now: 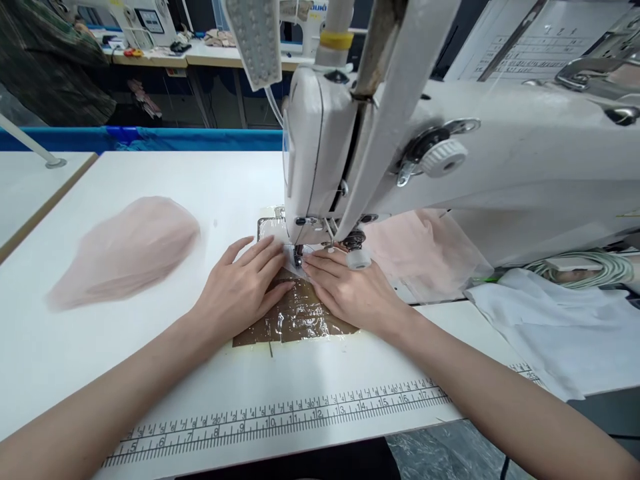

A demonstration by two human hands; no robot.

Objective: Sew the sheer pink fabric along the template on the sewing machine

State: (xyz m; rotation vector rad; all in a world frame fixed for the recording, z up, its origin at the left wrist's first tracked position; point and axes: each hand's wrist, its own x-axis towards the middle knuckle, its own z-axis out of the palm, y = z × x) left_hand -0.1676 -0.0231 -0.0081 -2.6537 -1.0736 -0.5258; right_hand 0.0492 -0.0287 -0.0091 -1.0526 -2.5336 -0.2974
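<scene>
A small piece of thin white cloth (290, 253) lies under the presser foot (299, 256) of a white sewing machine (313, 153). My left hand (243, 287) rests flat at the left of the foot, fingers stretched and slightly apart, fingertips on the cloth. On the other side my right hand (353, 287) lies with its fingers extended close to the foot, touching the cloth's edge. Its fingertips are partly hidden by the machine head. Beneath both palms, shiny brown tape (295, 317) covers part of the table. How far the cloth extends under my hands is hidden.
Sheer pink fabric (130, 250) lies at the left, and more pink fabric (425, 250) sits under the machine arm. White cloth (555, 327) hangs over the right edge. A printed ruler (280, 417) runs along the front. Across the aisle, a person's sleeve (55, 53) shows.
</scene>
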